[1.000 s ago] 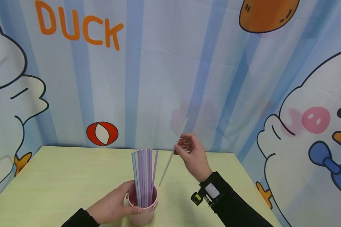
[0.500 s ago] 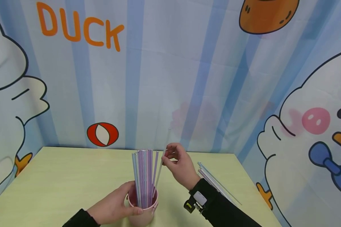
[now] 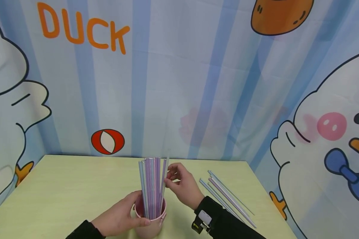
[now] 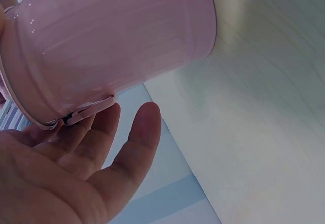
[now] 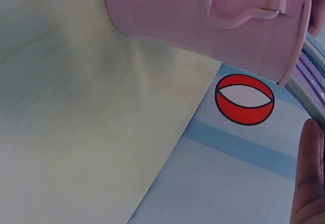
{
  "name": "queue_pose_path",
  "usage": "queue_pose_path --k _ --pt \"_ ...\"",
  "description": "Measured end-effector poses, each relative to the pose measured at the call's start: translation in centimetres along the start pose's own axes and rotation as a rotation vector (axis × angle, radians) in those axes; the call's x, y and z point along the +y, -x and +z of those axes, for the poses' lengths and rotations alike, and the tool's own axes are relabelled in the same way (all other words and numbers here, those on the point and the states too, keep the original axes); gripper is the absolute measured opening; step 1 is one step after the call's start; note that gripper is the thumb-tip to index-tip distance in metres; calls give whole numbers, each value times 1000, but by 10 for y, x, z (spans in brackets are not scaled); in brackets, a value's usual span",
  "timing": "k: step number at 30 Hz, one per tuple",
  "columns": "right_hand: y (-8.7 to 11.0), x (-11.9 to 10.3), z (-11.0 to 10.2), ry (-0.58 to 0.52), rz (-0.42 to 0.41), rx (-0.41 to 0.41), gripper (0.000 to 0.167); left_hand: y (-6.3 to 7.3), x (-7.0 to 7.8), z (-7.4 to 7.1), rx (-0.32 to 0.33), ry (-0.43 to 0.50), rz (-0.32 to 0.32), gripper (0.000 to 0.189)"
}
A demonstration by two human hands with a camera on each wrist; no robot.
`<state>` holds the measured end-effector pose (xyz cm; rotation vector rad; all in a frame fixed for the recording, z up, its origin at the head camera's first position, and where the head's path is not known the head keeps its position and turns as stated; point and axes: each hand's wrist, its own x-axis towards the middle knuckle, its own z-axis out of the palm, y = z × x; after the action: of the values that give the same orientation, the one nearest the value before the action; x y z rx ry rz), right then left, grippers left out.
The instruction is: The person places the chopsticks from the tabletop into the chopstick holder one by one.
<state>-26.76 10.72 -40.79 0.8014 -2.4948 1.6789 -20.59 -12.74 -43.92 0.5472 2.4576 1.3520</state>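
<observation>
My left hand (image 3: 122, 212) holds a small pink bucket (image 3: 149, 229) by its upper side, thumb at the front near the rim. In the left wrist view, fingers (image 4: 104, 132) lie along the bucket wall beside its handle. Blue, purple and pale straws (image 3: 151, 189) stand upright in the bucket as a bundle. To the right of them, my right hand (image 3: 182, 186) pinches a pale straw (image 3: 168, 162), its lower end hidden in the bucket. Only part of this hand (image 5: 309, 178) shows at the edge of the right wrist view, beside the straws.
Several loose blue, purple and pale straws (image 3: 227, 199) lie on the light yellow table (image 3: 86, 179), to the right of my right hand and partly behind the sleeve. A blue striped curtain (image 3: 167, 83) with duck prints hangs behind the table.
My right hand has moved left and down, lowering the pale straw into the bucket. More of the loose straws now show past the sleeve. My left hand stays on the bucket.
</observation>
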Motion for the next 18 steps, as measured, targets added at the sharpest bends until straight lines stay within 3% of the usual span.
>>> queue_pose_path --k 9,18 --pt "9 0 7 9 25 -44 28 0 0 1 9 -14 21 89" --pt "13 15 9 57 16 -85 27 0 -1 2 20 -26 22 89"
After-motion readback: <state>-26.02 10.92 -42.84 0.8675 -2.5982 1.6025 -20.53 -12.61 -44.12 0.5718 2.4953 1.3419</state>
